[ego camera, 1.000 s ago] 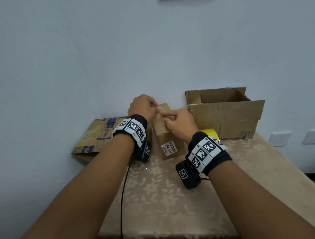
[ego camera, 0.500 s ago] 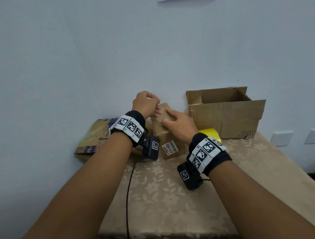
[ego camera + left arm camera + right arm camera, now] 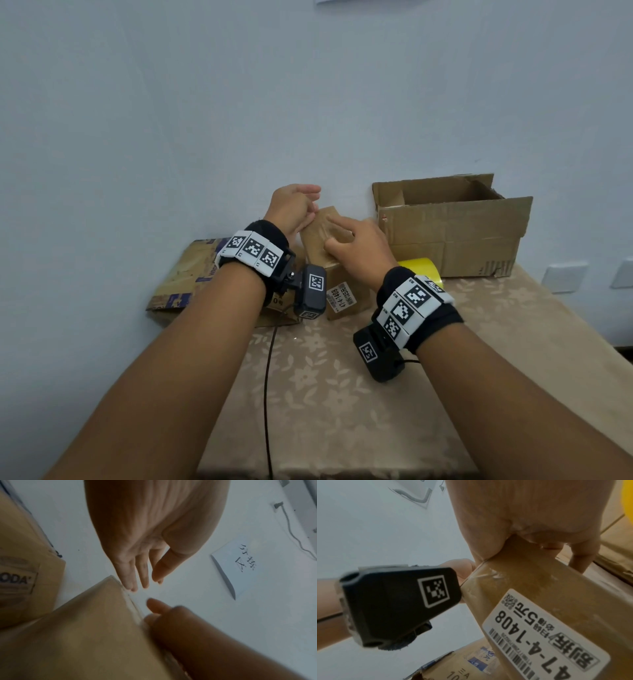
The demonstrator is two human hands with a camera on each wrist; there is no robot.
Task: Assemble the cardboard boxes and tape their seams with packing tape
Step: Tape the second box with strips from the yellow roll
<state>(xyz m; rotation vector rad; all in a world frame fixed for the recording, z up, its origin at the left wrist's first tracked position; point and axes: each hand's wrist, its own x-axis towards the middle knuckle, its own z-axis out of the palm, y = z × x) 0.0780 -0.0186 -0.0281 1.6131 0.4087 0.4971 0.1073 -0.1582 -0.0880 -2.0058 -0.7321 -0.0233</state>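
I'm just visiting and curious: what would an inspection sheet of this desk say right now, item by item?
Surface: table under a beige floral cloth.
Job's things: small box, upright, white label; large open box; yellow tape roll behind the right wrist.
Clutter: flattened printed carton at left.
Hands: left hand open at the small box's top edge; right hand pressing on its top.
Cables: black cable across the table.
Surroundings: plain wall, wall sockets, paper note.

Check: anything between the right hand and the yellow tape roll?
Nothing visible blocks it. The tape roll sits on the table just right of the right hand, in front of the open box. That hand rests on the small box, and only its own wrist overlaps the roll in the head view.
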